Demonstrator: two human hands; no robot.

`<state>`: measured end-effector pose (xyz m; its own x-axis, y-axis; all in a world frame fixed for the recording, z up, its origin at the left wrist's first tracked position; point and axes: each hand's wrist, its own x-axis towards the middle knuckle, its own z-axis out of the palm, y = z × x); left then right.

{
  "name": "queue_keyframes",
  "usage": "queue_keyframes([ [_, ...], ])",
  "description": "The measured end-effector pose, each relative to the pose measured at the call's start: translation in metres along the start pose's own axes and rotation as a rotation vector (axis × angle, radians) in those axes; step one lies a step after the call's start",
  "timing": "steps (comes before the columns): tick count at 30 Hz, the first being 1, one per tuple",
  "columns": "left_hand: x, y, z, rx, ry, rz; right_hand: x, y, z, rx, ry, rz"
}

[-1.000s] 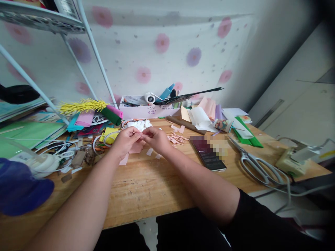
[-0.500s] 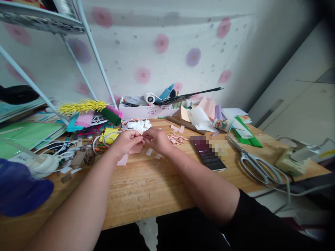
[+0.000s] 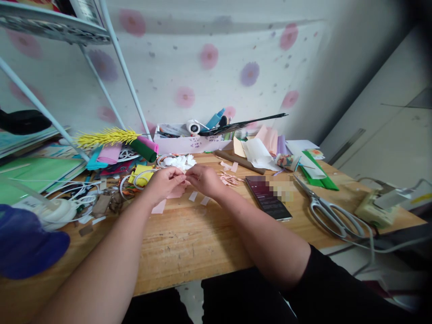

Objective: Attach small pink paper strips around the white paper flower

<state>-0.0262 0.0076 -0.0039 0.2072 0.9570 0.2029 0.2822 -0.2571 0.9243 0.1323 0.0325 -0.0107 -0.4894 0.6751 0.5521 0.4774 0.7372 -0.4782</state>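
Observation:
My left hand [image 3: 168,183] and my right hand [image 3: 203,180] meet above the table, both closed in a pinch with their fingertips together. Whatever they pinch is tiny and mostly hidden by the fingers. Pink paper pieces [image 3: 158,206] lie under and beside my left hand. Two small pale paper pieces [image 3: 193,196] are below the fingertips. To the right of my right hand is a pile of thin, twisted peach paper strips [image 3: 230,179], with a few cut paper pieces [image 3: 233,167] behind it. White crumpled petal-like pieces [image 3: 182,162] sit just beyond my hands.
On the right lie a phone [image 3: 270,200] and large scissors [image 3: 332,216], near a power socket block [image 3: 378,209]. Paper rolls [image 3: 258,153] and a white box of tools [image 3: 189,145] stand behind. Cables [image 3: 76,193], a glue bottle [image 3: 50,213] and a yellow spiky stem [image 3: 106,137] crowd the left.
Both hands stay pinched together at nearly the same place. The right fingers have shifted slightly, and the fingertips show a little more apart than before.

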Motion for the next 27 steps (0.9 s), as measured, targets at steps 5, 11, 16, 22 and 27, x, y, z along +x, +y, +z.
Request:
queue_keyframes([
  [5,0.0002,-0.0003,0.0010,0.021,0.010,0.017,-0.0009,0.0022,0.0021,0.018,0.032,0.017],
  [11,0.0016,0.0001,0.0061,-0.046,0.051,-0.016,-0.0016,-0.0028,0.0040,0.129,0.059,0.004],
  [16,0.0018,-0.0020,0.0041,-0.089,0.029,-0.024,-0.0007,-0.0023,0.0032,0.125,0.098,0.001],
  [22,0.0006,-0.0038,0.0015,-0.214,-0.032,-0.049,-0.0004,-0.0010,0.0019,0.145,0.117,-0.058],
  [27,0.0015,-0.0022,0.0063,-0.207,0.087,0.008,0.0009,-0.0035,-0.0013,0.096,0.134,0.010],
])
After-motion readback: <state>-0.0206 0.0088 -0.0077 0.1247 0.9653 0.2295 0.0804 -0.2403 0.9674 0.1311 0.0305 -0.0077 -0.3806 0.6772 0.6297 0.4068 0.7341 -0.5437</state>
